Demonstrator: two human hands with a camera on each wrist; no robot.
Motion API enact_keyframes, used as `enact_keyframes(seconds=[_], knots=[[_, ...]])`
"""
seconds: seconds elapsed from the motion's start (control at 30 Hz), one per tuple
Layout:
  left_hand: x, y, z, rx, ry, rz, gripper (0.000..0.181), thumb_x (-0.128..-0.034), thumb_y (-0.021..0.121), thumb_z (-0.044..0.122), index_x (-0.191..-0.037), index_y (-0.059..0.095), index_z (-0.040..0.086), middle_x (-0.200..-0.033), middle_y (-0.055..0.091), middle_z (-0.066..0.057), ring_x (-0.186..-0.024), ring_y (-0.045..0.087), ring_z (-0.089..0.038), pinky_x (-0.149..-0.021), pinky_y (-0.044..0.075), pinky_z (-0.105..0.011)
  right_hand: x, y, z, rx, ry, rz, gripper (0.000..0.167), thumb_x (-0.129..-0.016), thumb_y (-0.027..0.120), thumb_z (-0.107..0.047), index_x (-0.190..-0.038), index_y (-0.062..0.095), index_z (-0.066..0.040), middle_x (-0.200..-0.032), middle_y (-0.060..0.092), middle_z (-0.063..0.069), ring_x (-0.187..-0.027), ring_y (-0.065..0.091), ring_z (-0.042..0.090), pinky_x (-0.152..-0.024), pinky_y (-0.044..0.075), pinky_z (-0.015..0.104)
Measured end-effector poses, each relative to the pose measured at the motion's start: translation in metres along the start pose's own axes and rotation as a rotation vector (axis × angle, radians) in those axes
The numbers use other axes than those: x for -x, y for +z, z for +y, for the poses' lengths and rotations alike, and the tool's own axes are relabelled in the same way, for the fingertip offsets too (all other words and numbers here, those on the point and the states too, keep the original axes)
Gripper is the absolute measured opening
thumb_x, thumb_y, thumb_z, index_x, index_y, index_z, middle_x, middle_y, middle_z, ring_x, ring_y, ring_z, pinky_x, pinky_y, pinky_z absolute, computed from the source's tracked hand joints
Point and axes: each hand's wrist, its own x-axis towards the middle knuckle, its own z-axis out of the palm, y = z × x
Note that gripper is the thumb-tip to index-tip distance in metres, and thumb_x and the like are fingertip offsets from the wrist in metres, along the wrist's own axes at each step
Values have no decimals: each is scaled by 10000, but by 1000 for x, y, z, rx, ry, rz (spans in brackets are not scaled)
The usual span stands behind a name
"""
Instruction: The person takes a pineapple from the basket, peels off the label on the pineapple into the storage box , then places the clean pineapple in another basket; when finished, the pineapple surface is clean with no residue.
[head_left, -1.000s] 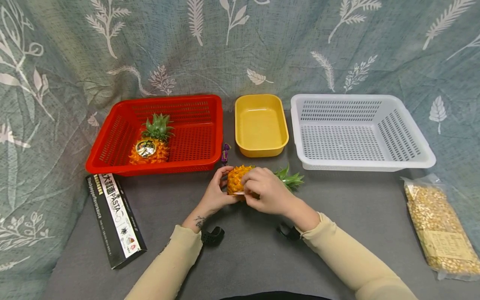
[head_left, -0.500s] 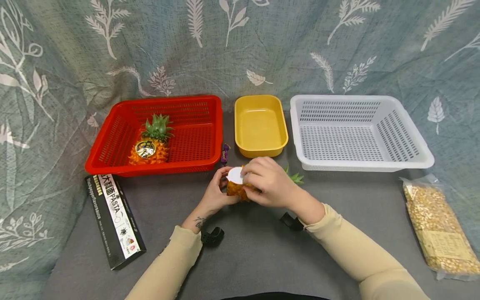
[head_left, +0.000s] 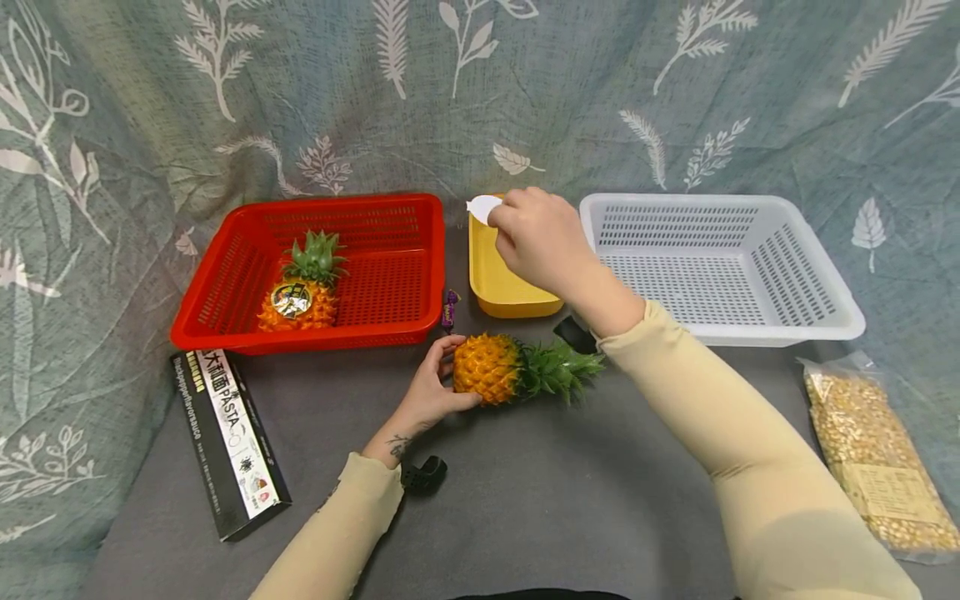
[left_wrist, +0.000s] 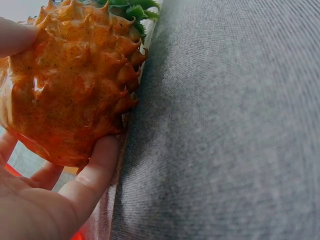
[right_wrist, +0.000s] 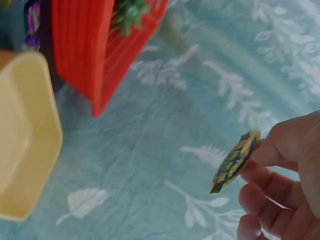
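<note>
A small orange pineapple (head_left: 486,368) lies on its side on the grey table, green crown to the right. My left hand (head_left: 435,383) grips its base end, thumb on the near side and fingers on the far side; the left wrist view shows this pineapple (left_wrist: 75,80) close up, fingers curled round it. Above the yellow tray (head_left: 517,296), my right hand (head_left: 546,237) pinches a peeled label (head_left: 482,208) by its edge. Its white back faces up in the head view. From the right wrist, the label (right_wrist: 235,162) shows a green and gold printed face.
A red basket (head_left: 300,340) at the left holds another pineapple (head_left: 307,287) with a label on it. At the right stands a white basket (head_left: 720,333). A purple-wrapped candy (head_left: 450,308), a pasta box (head_left: 232,442) and a bag of corn kernels (head_left: 881,458) lie about.
My right hand has peeled the label off the pineapple and carried it up and away, over the yellow tray. My left hand has stayed on the pineapple.
</note>
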Motion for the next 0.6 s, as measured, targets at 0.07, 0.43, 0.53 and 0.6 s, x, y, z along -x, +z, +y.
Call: enact_keyframes(seconds=[0.07,0.43,0.53,0.6], knots=[[0,0,0,-1,1,2,764,-675,688,-90,-1339,328,29,-1355,319,-198,-1094,465,-353,-774,509,-343,-9,3,6,44,56,-80,240,-834,479,15,-884,707,-40,-815,651,110,-707,585,286,-547,443,360],[0,0,-1,9,12,4,769,-665,688,-101,-1335,341,46,-1342,335,-181,-1092,473,-338,-744,508,-310,-27,50,37,163,273,-629,216,-909,437,-46,-758,572,-119,-679,437,26,-568,344,163,-497,282,303],[0,0,-1,8,10,4,765,-670,685,-103,-1336,338,41,-1348,328,-185,-1095,468,-344,-749,506,-314,-24,61,39,186,297,-720,208,-921,437,-67,-767,567,-118,-661,450,23,-557,377,162,-494,316,305],[0,0,-2,9,2,5,760,-674,684,-99,-1336,337,38,-1351,322,-189,-1091,465,-344,-751,505,-315,-22,65,40,213,302,-774,174,-925,449,-93,-836,597,-106,-712,526,42,-581,445,175,-505,364,318]])
